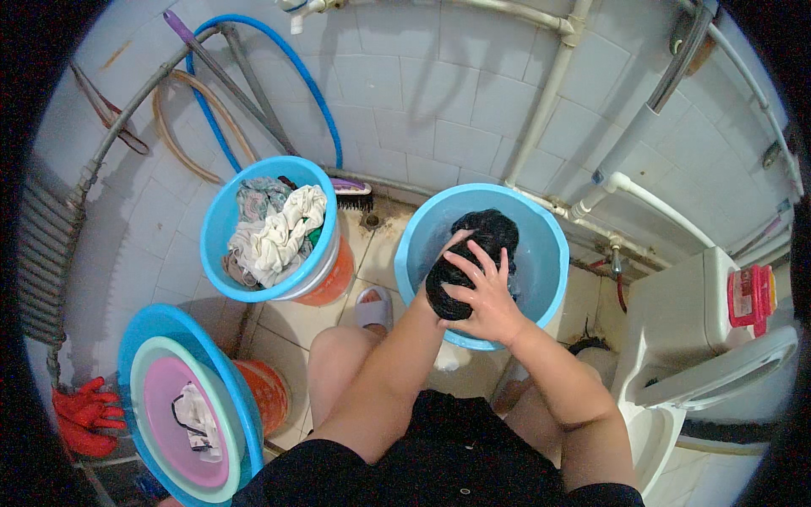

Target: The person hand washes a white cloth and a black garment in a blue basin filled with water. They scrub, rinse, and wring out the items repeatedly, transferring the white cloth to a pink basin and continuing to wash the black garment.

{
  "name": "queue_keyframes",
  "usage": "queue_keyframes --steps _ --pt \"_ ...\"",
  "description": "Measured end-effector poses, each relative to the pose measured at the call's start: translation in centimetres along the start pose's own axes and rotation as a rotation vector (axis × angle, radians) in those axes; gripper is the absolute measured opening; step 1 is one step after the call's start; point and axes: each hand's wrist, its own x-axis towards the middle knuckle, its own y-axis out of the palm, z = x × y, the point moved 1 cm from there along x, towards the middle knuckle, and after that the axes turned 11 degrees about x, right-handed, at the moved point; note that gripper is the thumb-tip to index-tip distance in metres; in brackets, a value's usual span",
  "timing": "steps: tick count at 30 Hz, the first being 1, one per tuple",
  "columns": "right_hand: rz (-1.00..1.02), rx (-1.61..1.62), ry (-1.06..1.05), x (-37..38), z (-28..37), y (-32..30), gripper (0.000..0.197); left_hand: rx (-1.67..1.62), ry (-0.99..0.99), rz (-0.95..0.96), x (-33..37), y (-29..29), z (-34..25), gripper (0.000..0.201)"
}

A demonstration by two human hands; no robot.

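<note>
A wet, bunched black cloth [492,226] is held just over the round blue basin [555,269] in front of me. My left hand [457,242] is mostly hidden by the cloth, which wraps around it; only a strip of skin shows. From the right, my right hand [487,294] grips the cloth, its bent fingers spread across the black folds. Some water shows inside the basin below. What kind of garment the cloth is, I cannot tell.
At left, a blue basin [213,269] of light-coloured clothes sits on an orange bucket [331,275]. Nearer are stacked basins [131,355] with a white cloth [199,418] inside, and red gloves [89,414]. A brush [353,193] lies by the wall; a toilet [676,313] stands right.
</note>
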Motion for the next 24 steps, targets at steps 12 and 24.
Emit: queue_keyframes --steps 12,24 --pt "-0.561 0.322 0.850 3.0 -10.6 0.9 0.043 0.119 -0.228 -0.337 4.0 -5.0 7.8 0.038" --pt "0.013 -0.357 0.705 -3.6 -15.6 2.7 0.091 2.107 -0.363 -0.542 3.8 -6.2 3.3 0.073"
